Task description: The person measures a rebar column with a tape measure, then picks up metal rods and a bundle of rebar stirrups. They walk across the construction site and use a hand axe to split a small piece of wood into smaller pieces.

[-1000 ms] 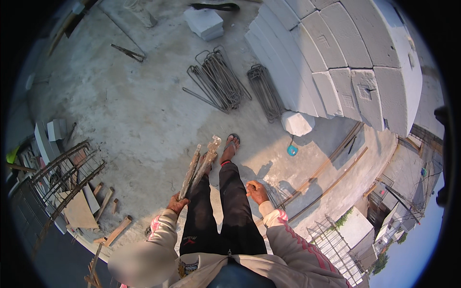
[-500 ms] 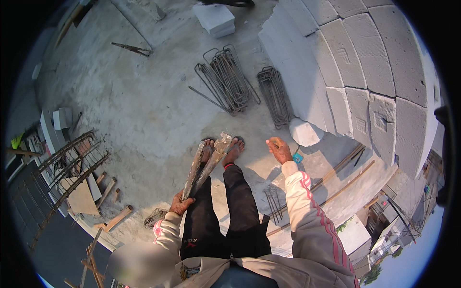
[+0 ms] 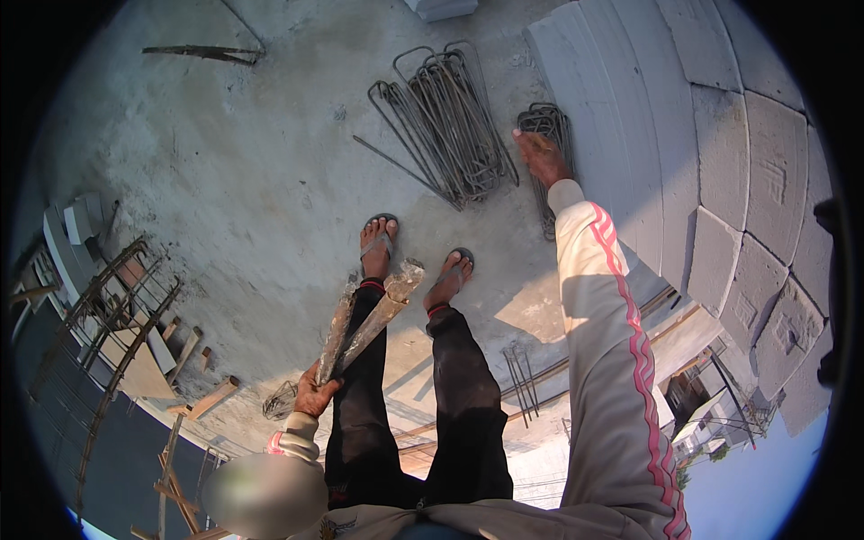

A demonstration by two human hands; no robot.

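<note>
Two stout, cement-crusted lengths, wooden poles by their look (image 3: 371, 322), are gripped at their lower ends in my left hand (image 3: 315, 393). They spread apart slightly and point forward over my left leg. My right hand (image 3: 544, 160) is stretched forward with its fingers extended and nothing visible in it. From this view it overlaps a narrow bundle of bent rebar stirrups (image 3: 551, 124) beside the block wall; whether it touches them I cannot tell. A larger pile of rebar stirrups (image 3: 450, 126) lies on the concrete floor to the left of that hand.
Stacked pale blocks (image 3: 720, 135) form a wall on the right. A rebar cage (image 3: 112, 333) and loose timber (image 3: 214, 396) line the floor's left edge. Long bars (image 3: 585, 360) lie behind my feet at right. Joined thin pieces (image 3: 202, 54) lie far left.
I have stepped forward, and the stirrups now appear nearer my right hand. That hand has reached farther forward and its fingers have straightened. My left hand still carries the poles.
</note>
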